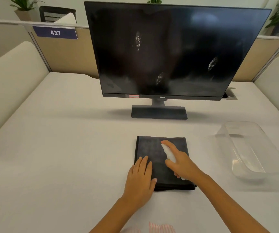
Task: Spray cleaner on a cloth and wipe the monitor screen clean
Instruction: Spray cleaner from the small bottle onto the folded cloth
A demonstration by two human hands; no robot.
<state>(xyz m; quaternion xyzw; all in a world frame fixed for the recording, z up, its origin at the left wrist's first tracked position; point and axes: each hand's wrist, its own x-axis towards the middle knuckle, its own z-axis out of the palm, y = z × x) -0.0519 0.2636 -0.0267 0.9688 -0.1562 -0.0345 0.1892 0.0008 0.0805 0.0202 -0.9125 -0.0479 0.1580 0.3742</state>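
We start w/ the cloth (153,148), a dark grey folded square lying flat on the white desk (59,148), centred just in front of us and well short of the monitor (177,47). Our left hand (139,180) lies flat on its near-left corner, fingers straight and close together, palm down; we'd say that's to pin the cloth so it doesn't skid or lift while it gets sprayed. Our right hand (180,163) is wrapped round a small white spray bottle (168,152), held above the cloth's right half w/ the nozzle end pointing forward-left over the fabric and the index finger stretched along the top, prob. on the pump; we can't tell if any mist is coming out. So we judge the step as spraying, wiping not yet begun. The screen is dark and carries three whitish smudges, one upper centre, one lower centre, one at right, so that's the work left. The monitor's base (158,111) sits apart from the cloth's far edge, leaving a bare strip of desk between. Left of the cloth the desk is open all the way to the padded side wall (9,78). On the right a clear plastic tub (252,148) sits near, not touching the cloth; a right-hand swing up to the screen should pass inside it w/ room.
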